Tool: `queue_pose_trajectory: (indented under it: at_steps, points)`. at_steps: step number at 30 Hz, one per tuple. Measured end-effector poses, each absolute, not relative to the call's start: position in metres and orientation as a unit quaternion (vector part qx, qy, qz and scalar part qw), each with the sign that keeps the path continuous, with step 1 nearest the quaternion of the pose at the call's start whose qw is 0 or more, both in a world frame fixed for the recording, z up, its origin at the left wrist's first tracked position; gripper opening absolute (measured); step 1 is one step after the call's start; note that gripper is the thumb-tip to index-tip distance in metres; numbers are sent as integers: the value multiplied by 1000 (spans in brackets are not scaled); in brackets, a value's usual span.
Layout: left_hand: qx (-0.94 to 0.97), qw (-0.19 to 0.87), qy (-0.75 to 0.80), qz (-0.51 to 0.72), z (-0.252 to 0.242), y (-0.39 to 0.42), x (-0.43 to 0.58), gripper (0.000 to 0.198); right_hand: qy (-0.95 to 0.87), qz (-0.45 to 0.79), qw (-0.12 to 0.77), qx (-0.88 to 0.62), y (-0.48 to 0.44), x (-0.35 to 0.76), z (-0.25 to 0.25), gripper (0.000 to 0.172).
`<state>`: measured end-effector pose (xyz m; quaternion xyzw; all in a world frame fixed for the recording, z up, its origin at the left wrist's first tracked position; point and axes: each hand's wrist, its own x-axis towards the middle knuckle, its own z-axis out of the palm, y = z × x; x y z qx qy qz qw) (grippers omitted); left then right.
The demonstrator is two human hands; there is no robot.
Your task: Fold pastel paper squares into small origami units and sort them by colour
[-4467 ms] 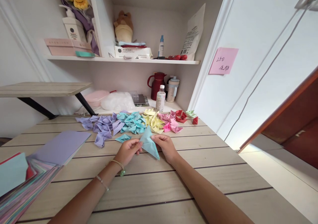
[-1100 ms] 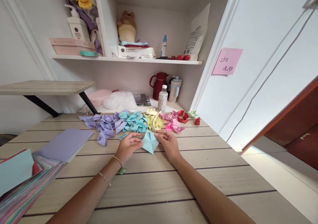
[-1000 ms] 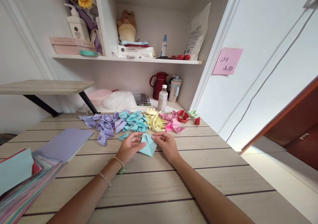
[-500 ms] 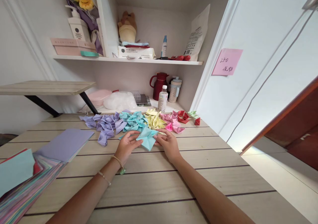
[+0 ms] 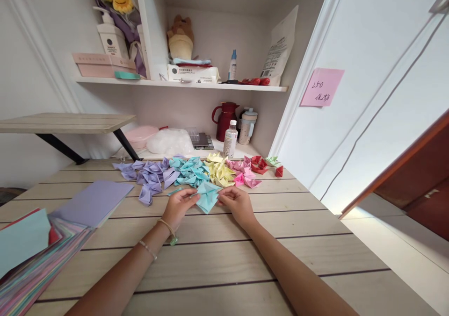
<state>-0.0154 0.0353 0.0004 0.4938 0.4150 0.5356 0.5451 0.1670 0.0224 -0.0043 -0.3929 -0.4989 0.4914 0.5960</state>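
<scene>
A light blue sheet of folded origami paper (image 5: 208,197) is held just above the table, creased into a diamond-like shape with a point toward me. My left hand (image 5: 178,206) pinches its left corner between thumb and fingers. On the other side, my right hand (image 5: 239,204) pinches the right corner, fingers curled. Just beyond the paper lie finished folded pieces: purple ones (image 5: 151,173), light blue ones (image 5: 191,170), yellow ones (image 5: 219,171) and pink ones (image 5: 245,170). A few red pieces (image 5: 258,164) and a pale green one (image 5: 272,161) lie farther right.
Stacked coloured paper (image 5: 91,204) lies at the left on the slatted table (image 5: 196,264). A plastic bottle (image 5: 230,140) stands behind the folded pieces, near a dark red jug (image 5: 224,122). At the back left is a small raised shelf (image 5: 66,122) on black legs.
The blue paper's side corners have been drawn in, making it look narrower and more folded. Both hands' fingers have curled closer around its edges. The view has barely shifted.
</scene>
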Motion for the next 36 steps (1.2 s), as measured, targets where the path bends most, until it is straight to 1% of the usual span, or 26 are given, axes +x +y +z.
queue_pose_trajectory:
  at_steps: [4,10,15,19,23,28,32,36]
  points:
    - [530,532,420,509,0,35,-17,29,-507,509,575,-391,24,168,-7,28]
    - [536,531,423,501,1,36,-18,34,-518,530,575,-346,24,170,-8,37]
    - [516,517,436,525,-2,39,-19,31,-558,503,554,-358,24,171,-9,27]
    - [497,522,429,545,-5,41,-20,32,-566,487,552,-371,23,173,-8,27]
    - [473,560,408,544,-2,39,-20,34,-557,477,564,-380,23,175,-6,25]
    - [432,607,392,539,5,33,-19,36,-525,503,576,-374,26,174,-7,26]
    - [417,607,393,551,5,33,-19,34,-495,544,569,-368,26,175,-7,27]
    - [414,608,385,558,1,36,-19,32,-447,544,604,-373,28,178,-8,24]
